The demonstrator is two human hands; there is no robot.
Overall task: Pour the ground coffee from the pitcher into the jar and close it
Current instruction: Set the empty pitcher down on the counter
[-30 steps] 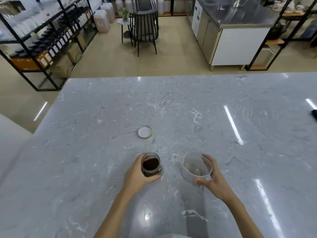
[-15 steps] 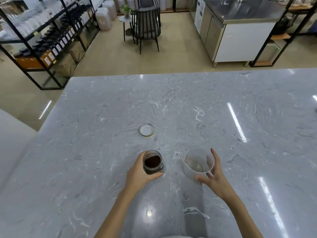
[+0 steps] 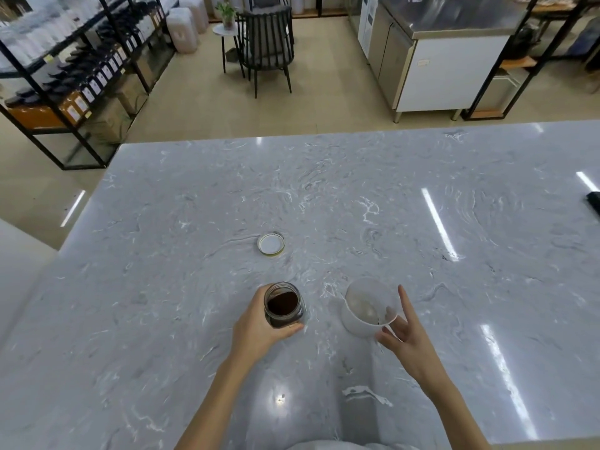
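Note:
A small glass jar (image 3: 285, 305) with dark ground coffee inside stands uncovered on the marble table (image 3: 194, 206). My left hand (image 3: 259, 329) wraps around the jar's left side. To its right stands a translucent white pitcher (image 3: 368, 308), upright, with only a few dark specks inside. My right hand (image 3: 407, 339) hovers at the pitcher's near right side, fingers spread, off its wall. The jar's lid (image 3: 271, 243), gold-rimmed with a white inside, lies face up further back on the table.
A dark flat object (image 3: 594, 203) pokes in at the table's right edge. Beyond the table's far edge are shelving racks (image 3: 65, 76), a black chair (image 3: 266, 43) and a steel counter (image 3: 438, 60).
My right hand has let go of the pitcher and opened, fingers spreading as it draws back. The pitcher now stands on its own. My left hand keeps holding the jar.

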